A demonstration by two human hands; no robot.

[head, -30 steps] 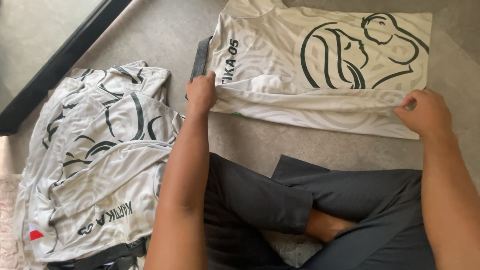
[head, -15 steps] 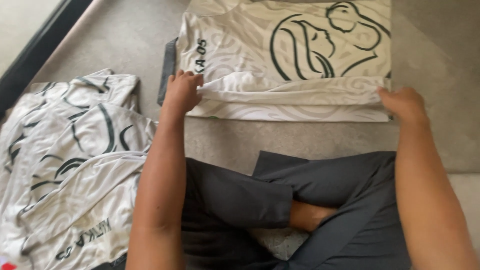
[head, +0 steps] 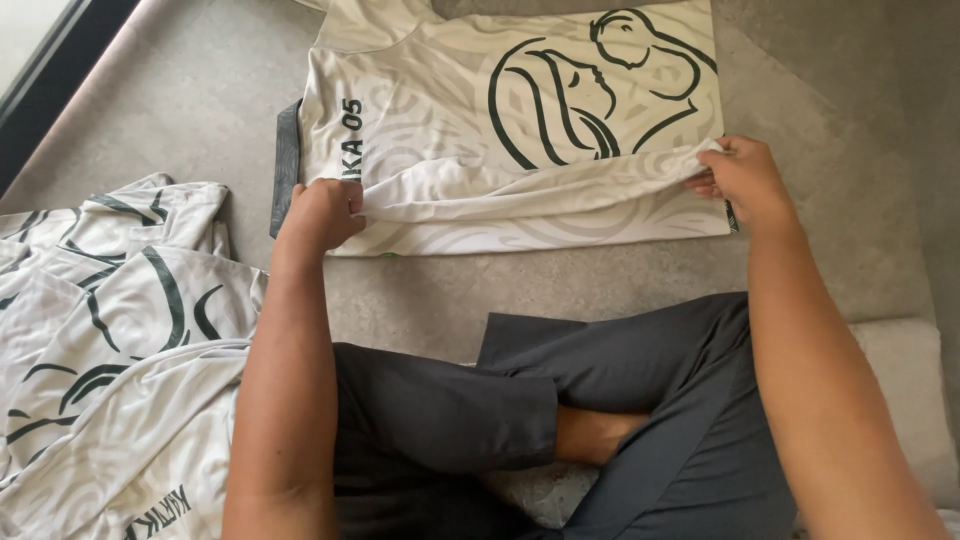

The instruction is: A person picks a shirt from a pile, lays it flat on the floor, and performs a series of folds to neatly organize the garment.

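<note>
Fingers: your left hand (head: 322, 213) is curled shut, pinching the folded edge of the white jersey (head: 450, 120) at its left end; your right hand (head: 745, 178) is closed the same way on that fold at the right end.
Jersey: it lies flat on the grey floor (head: 200, 90) ahead of your knees, dark line drawing facing up, with the near strip doubled over and lifted slightly between your hands.
Dark band: a grey strip (head: 286, 160) pokes out from under the jersey's left side, just beside your left hand.
Pile: a heap of similar white shirts (head: 110, 340) sits at your left, touching your left leg.
In the way: your crossed legs in dark trousers (head: 560, 400) lie close below the jersey; your forearms cross above them.
</note>
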